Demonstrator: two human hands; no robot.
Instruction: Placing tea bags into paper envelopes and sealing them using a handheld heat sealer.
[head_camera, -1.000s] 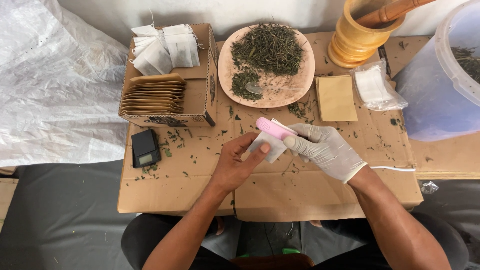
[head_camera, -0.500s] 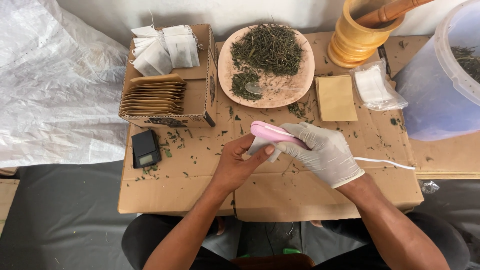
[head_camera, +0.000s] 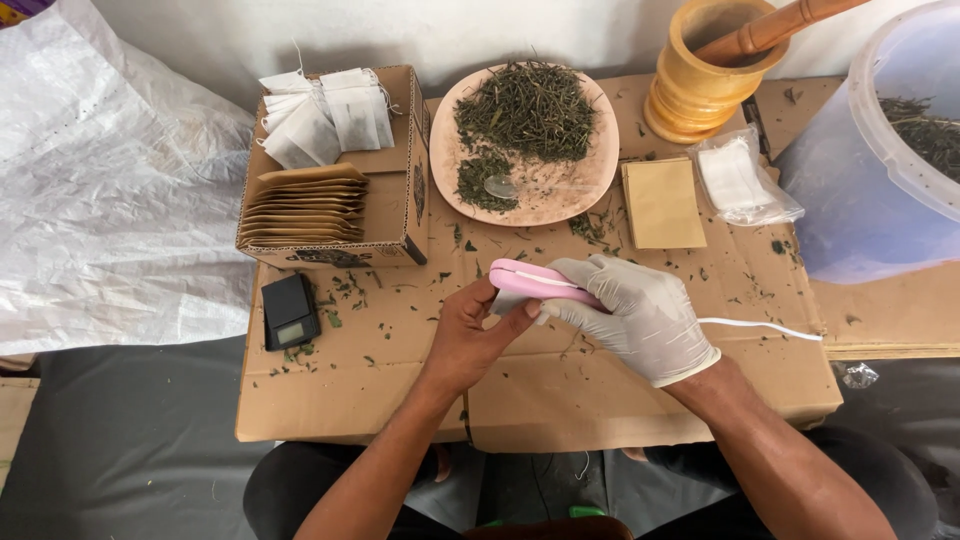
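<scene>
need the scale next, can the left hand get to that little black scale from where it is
Probably yes. The black scale lies in the open on the cardboard, left of the left hand, with only scattered leaf bits between. But that hand is now pinching a small white bag at the pink sealer.

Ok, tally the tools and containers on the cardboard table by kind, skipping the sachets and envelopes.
Pink handheld sealer: 1
Black pocket scale: 1
Wooden mortar with pestle: 1
Plate of dried leaves: 1
Cardboard box: 1
Plastic bucket: 1
Total: 6
</scene>
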